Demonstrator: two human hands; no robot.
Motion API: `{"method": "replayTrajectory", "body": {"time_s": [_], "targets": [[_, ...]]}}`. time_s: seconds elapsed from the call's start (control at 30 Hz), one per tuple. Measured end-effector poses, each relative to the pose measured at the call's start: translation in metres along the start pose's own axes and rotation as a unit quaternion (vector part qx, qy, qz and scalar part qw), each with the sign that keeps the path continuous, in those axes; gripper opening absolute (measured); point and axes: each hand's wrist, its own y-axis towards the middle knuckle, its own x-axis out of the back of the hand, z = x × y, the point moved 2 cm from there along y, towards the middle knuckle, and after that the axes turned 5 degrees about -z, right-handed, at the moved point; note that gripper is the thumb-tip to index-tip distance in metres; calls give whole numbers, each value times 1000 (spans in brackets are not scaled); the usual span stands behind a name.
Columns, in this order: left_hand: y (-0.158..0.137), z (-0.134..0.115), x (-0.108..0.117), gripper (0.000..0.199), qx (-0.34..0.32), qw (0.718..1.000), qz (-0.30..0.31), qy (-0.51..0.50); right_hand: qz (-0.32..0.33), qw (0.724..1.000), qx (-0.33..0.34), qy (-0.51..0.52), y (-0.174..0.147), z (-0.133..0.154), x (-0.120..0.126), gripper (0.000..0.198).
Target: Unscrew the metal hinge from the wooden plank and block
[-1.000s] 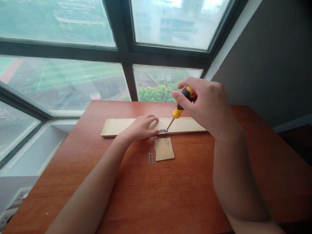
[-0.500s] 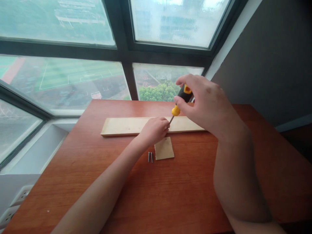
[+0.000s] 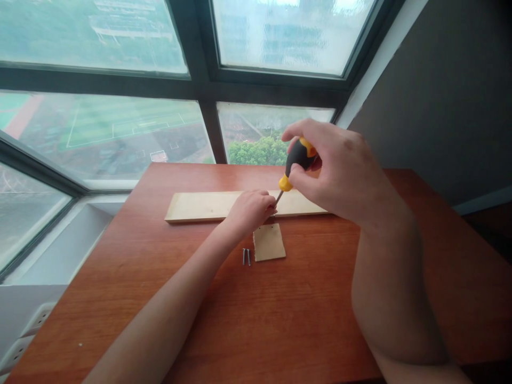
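Note:
A screwdriver [image 3: 297,159] with a black and yellow handle leans in my right hand [image 3: 340,170], thumb and fingers closed around the grip. Its metal shaft slants down and left to the fingertips of my left hand [image 3: 250,209]. Those fingers are pinched together over the long pale wooden board [image 3: 200,205], around the driver's tip; what they hold there is hidden. In front of the board lies a small square wooden piece [image 3: 269,242] with small holes near its far edge. Two screws [image 3: 246,257] rest side by side just left of it.
The reddish-brown wooden table [image 3: 280,320] holds all of these things. Beyond its far edge are dark-framed windows [image 3: 206,90], and a grey wall [image 3: 448,106] stands on the right. Wall sockets [image 3: 20,352] show at the lower left.
My right hand has moved slightly left, and its fingers have shifted on the handle, baring more of the black grip. My left hand stays pinched at the tip. The view has shifted a little.

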Motion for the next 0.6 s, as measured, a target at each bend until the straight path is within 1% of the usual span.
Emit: {"method": "replayTrajectory", "body": {"time_s": [0.2, 0.3, 0.37, 0.47, 0.53, 0.6], "targets": [[-1, -4, 1, 21, -1, 997, -17, 73, -39, 999, 13, -5, 0, -2, 5, 31], [-1, -4, 5, 24, 16, 995, -25, 97, -66, 998, 15, -12, 0, -1, 10, 27], [-2, -2, 10, 22, 34, 995, -23, 94, -86, 996, 15, -16, -1, 0, 13, 27], [-4, 4, 21, 19, 61, 996, 11, 57, -115, 993, 15, -20, -2, 0, 18, 26], [-6, 7, 31, 21, 80, 996, 46, 18, -122, 992, 14, -24, -3, 0, 20, 26], [-9, 8, 42, 22, 80, 994, 71, -23, -120, 992, 12, -29, -3, 0, 21, 26]]}}
